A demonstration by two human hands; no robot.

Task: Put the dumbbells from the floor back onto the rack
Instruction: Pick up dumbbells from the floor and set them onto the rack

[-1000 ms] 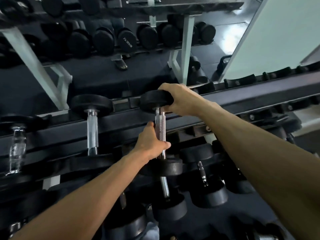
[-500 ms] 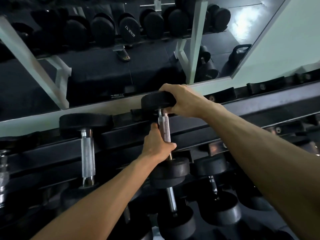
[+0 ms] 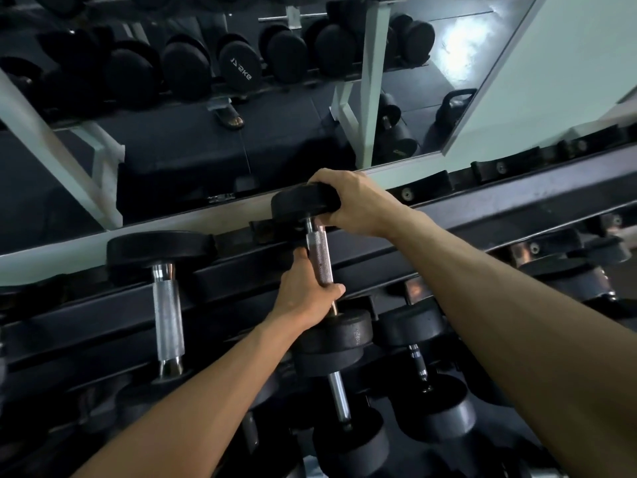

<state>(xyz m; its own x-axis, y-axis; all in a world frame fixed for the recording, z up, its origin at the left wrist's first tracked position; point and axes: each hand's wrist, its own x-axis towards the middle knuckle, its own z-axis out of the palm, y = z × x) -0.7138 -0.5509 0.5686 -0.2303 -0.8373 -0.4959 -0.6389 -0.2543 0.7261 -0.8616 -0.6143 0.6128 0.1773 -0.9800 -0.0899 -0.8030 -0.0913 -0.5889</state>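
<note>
You're seating this dumbbell (image 3: 319, 257) on the rack's (image 3: 517, 205) top tier: left hand (image 3: 305, 288) wrapped round the knurled handle, right hand (image 3: 355, 201) gripping the far head. Next, settle both heads into their cradles, then let go.

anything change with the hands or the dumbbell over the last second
Hardly anything. The left hand grips the handle of the dumbbell as before, and the right hand stays wrapped over its far head at the top rail of the rack. Only the view tipped slightly, so everything sits a bit lower in the picture. The neighbouring dumbbell on the left has not moved.
</note>
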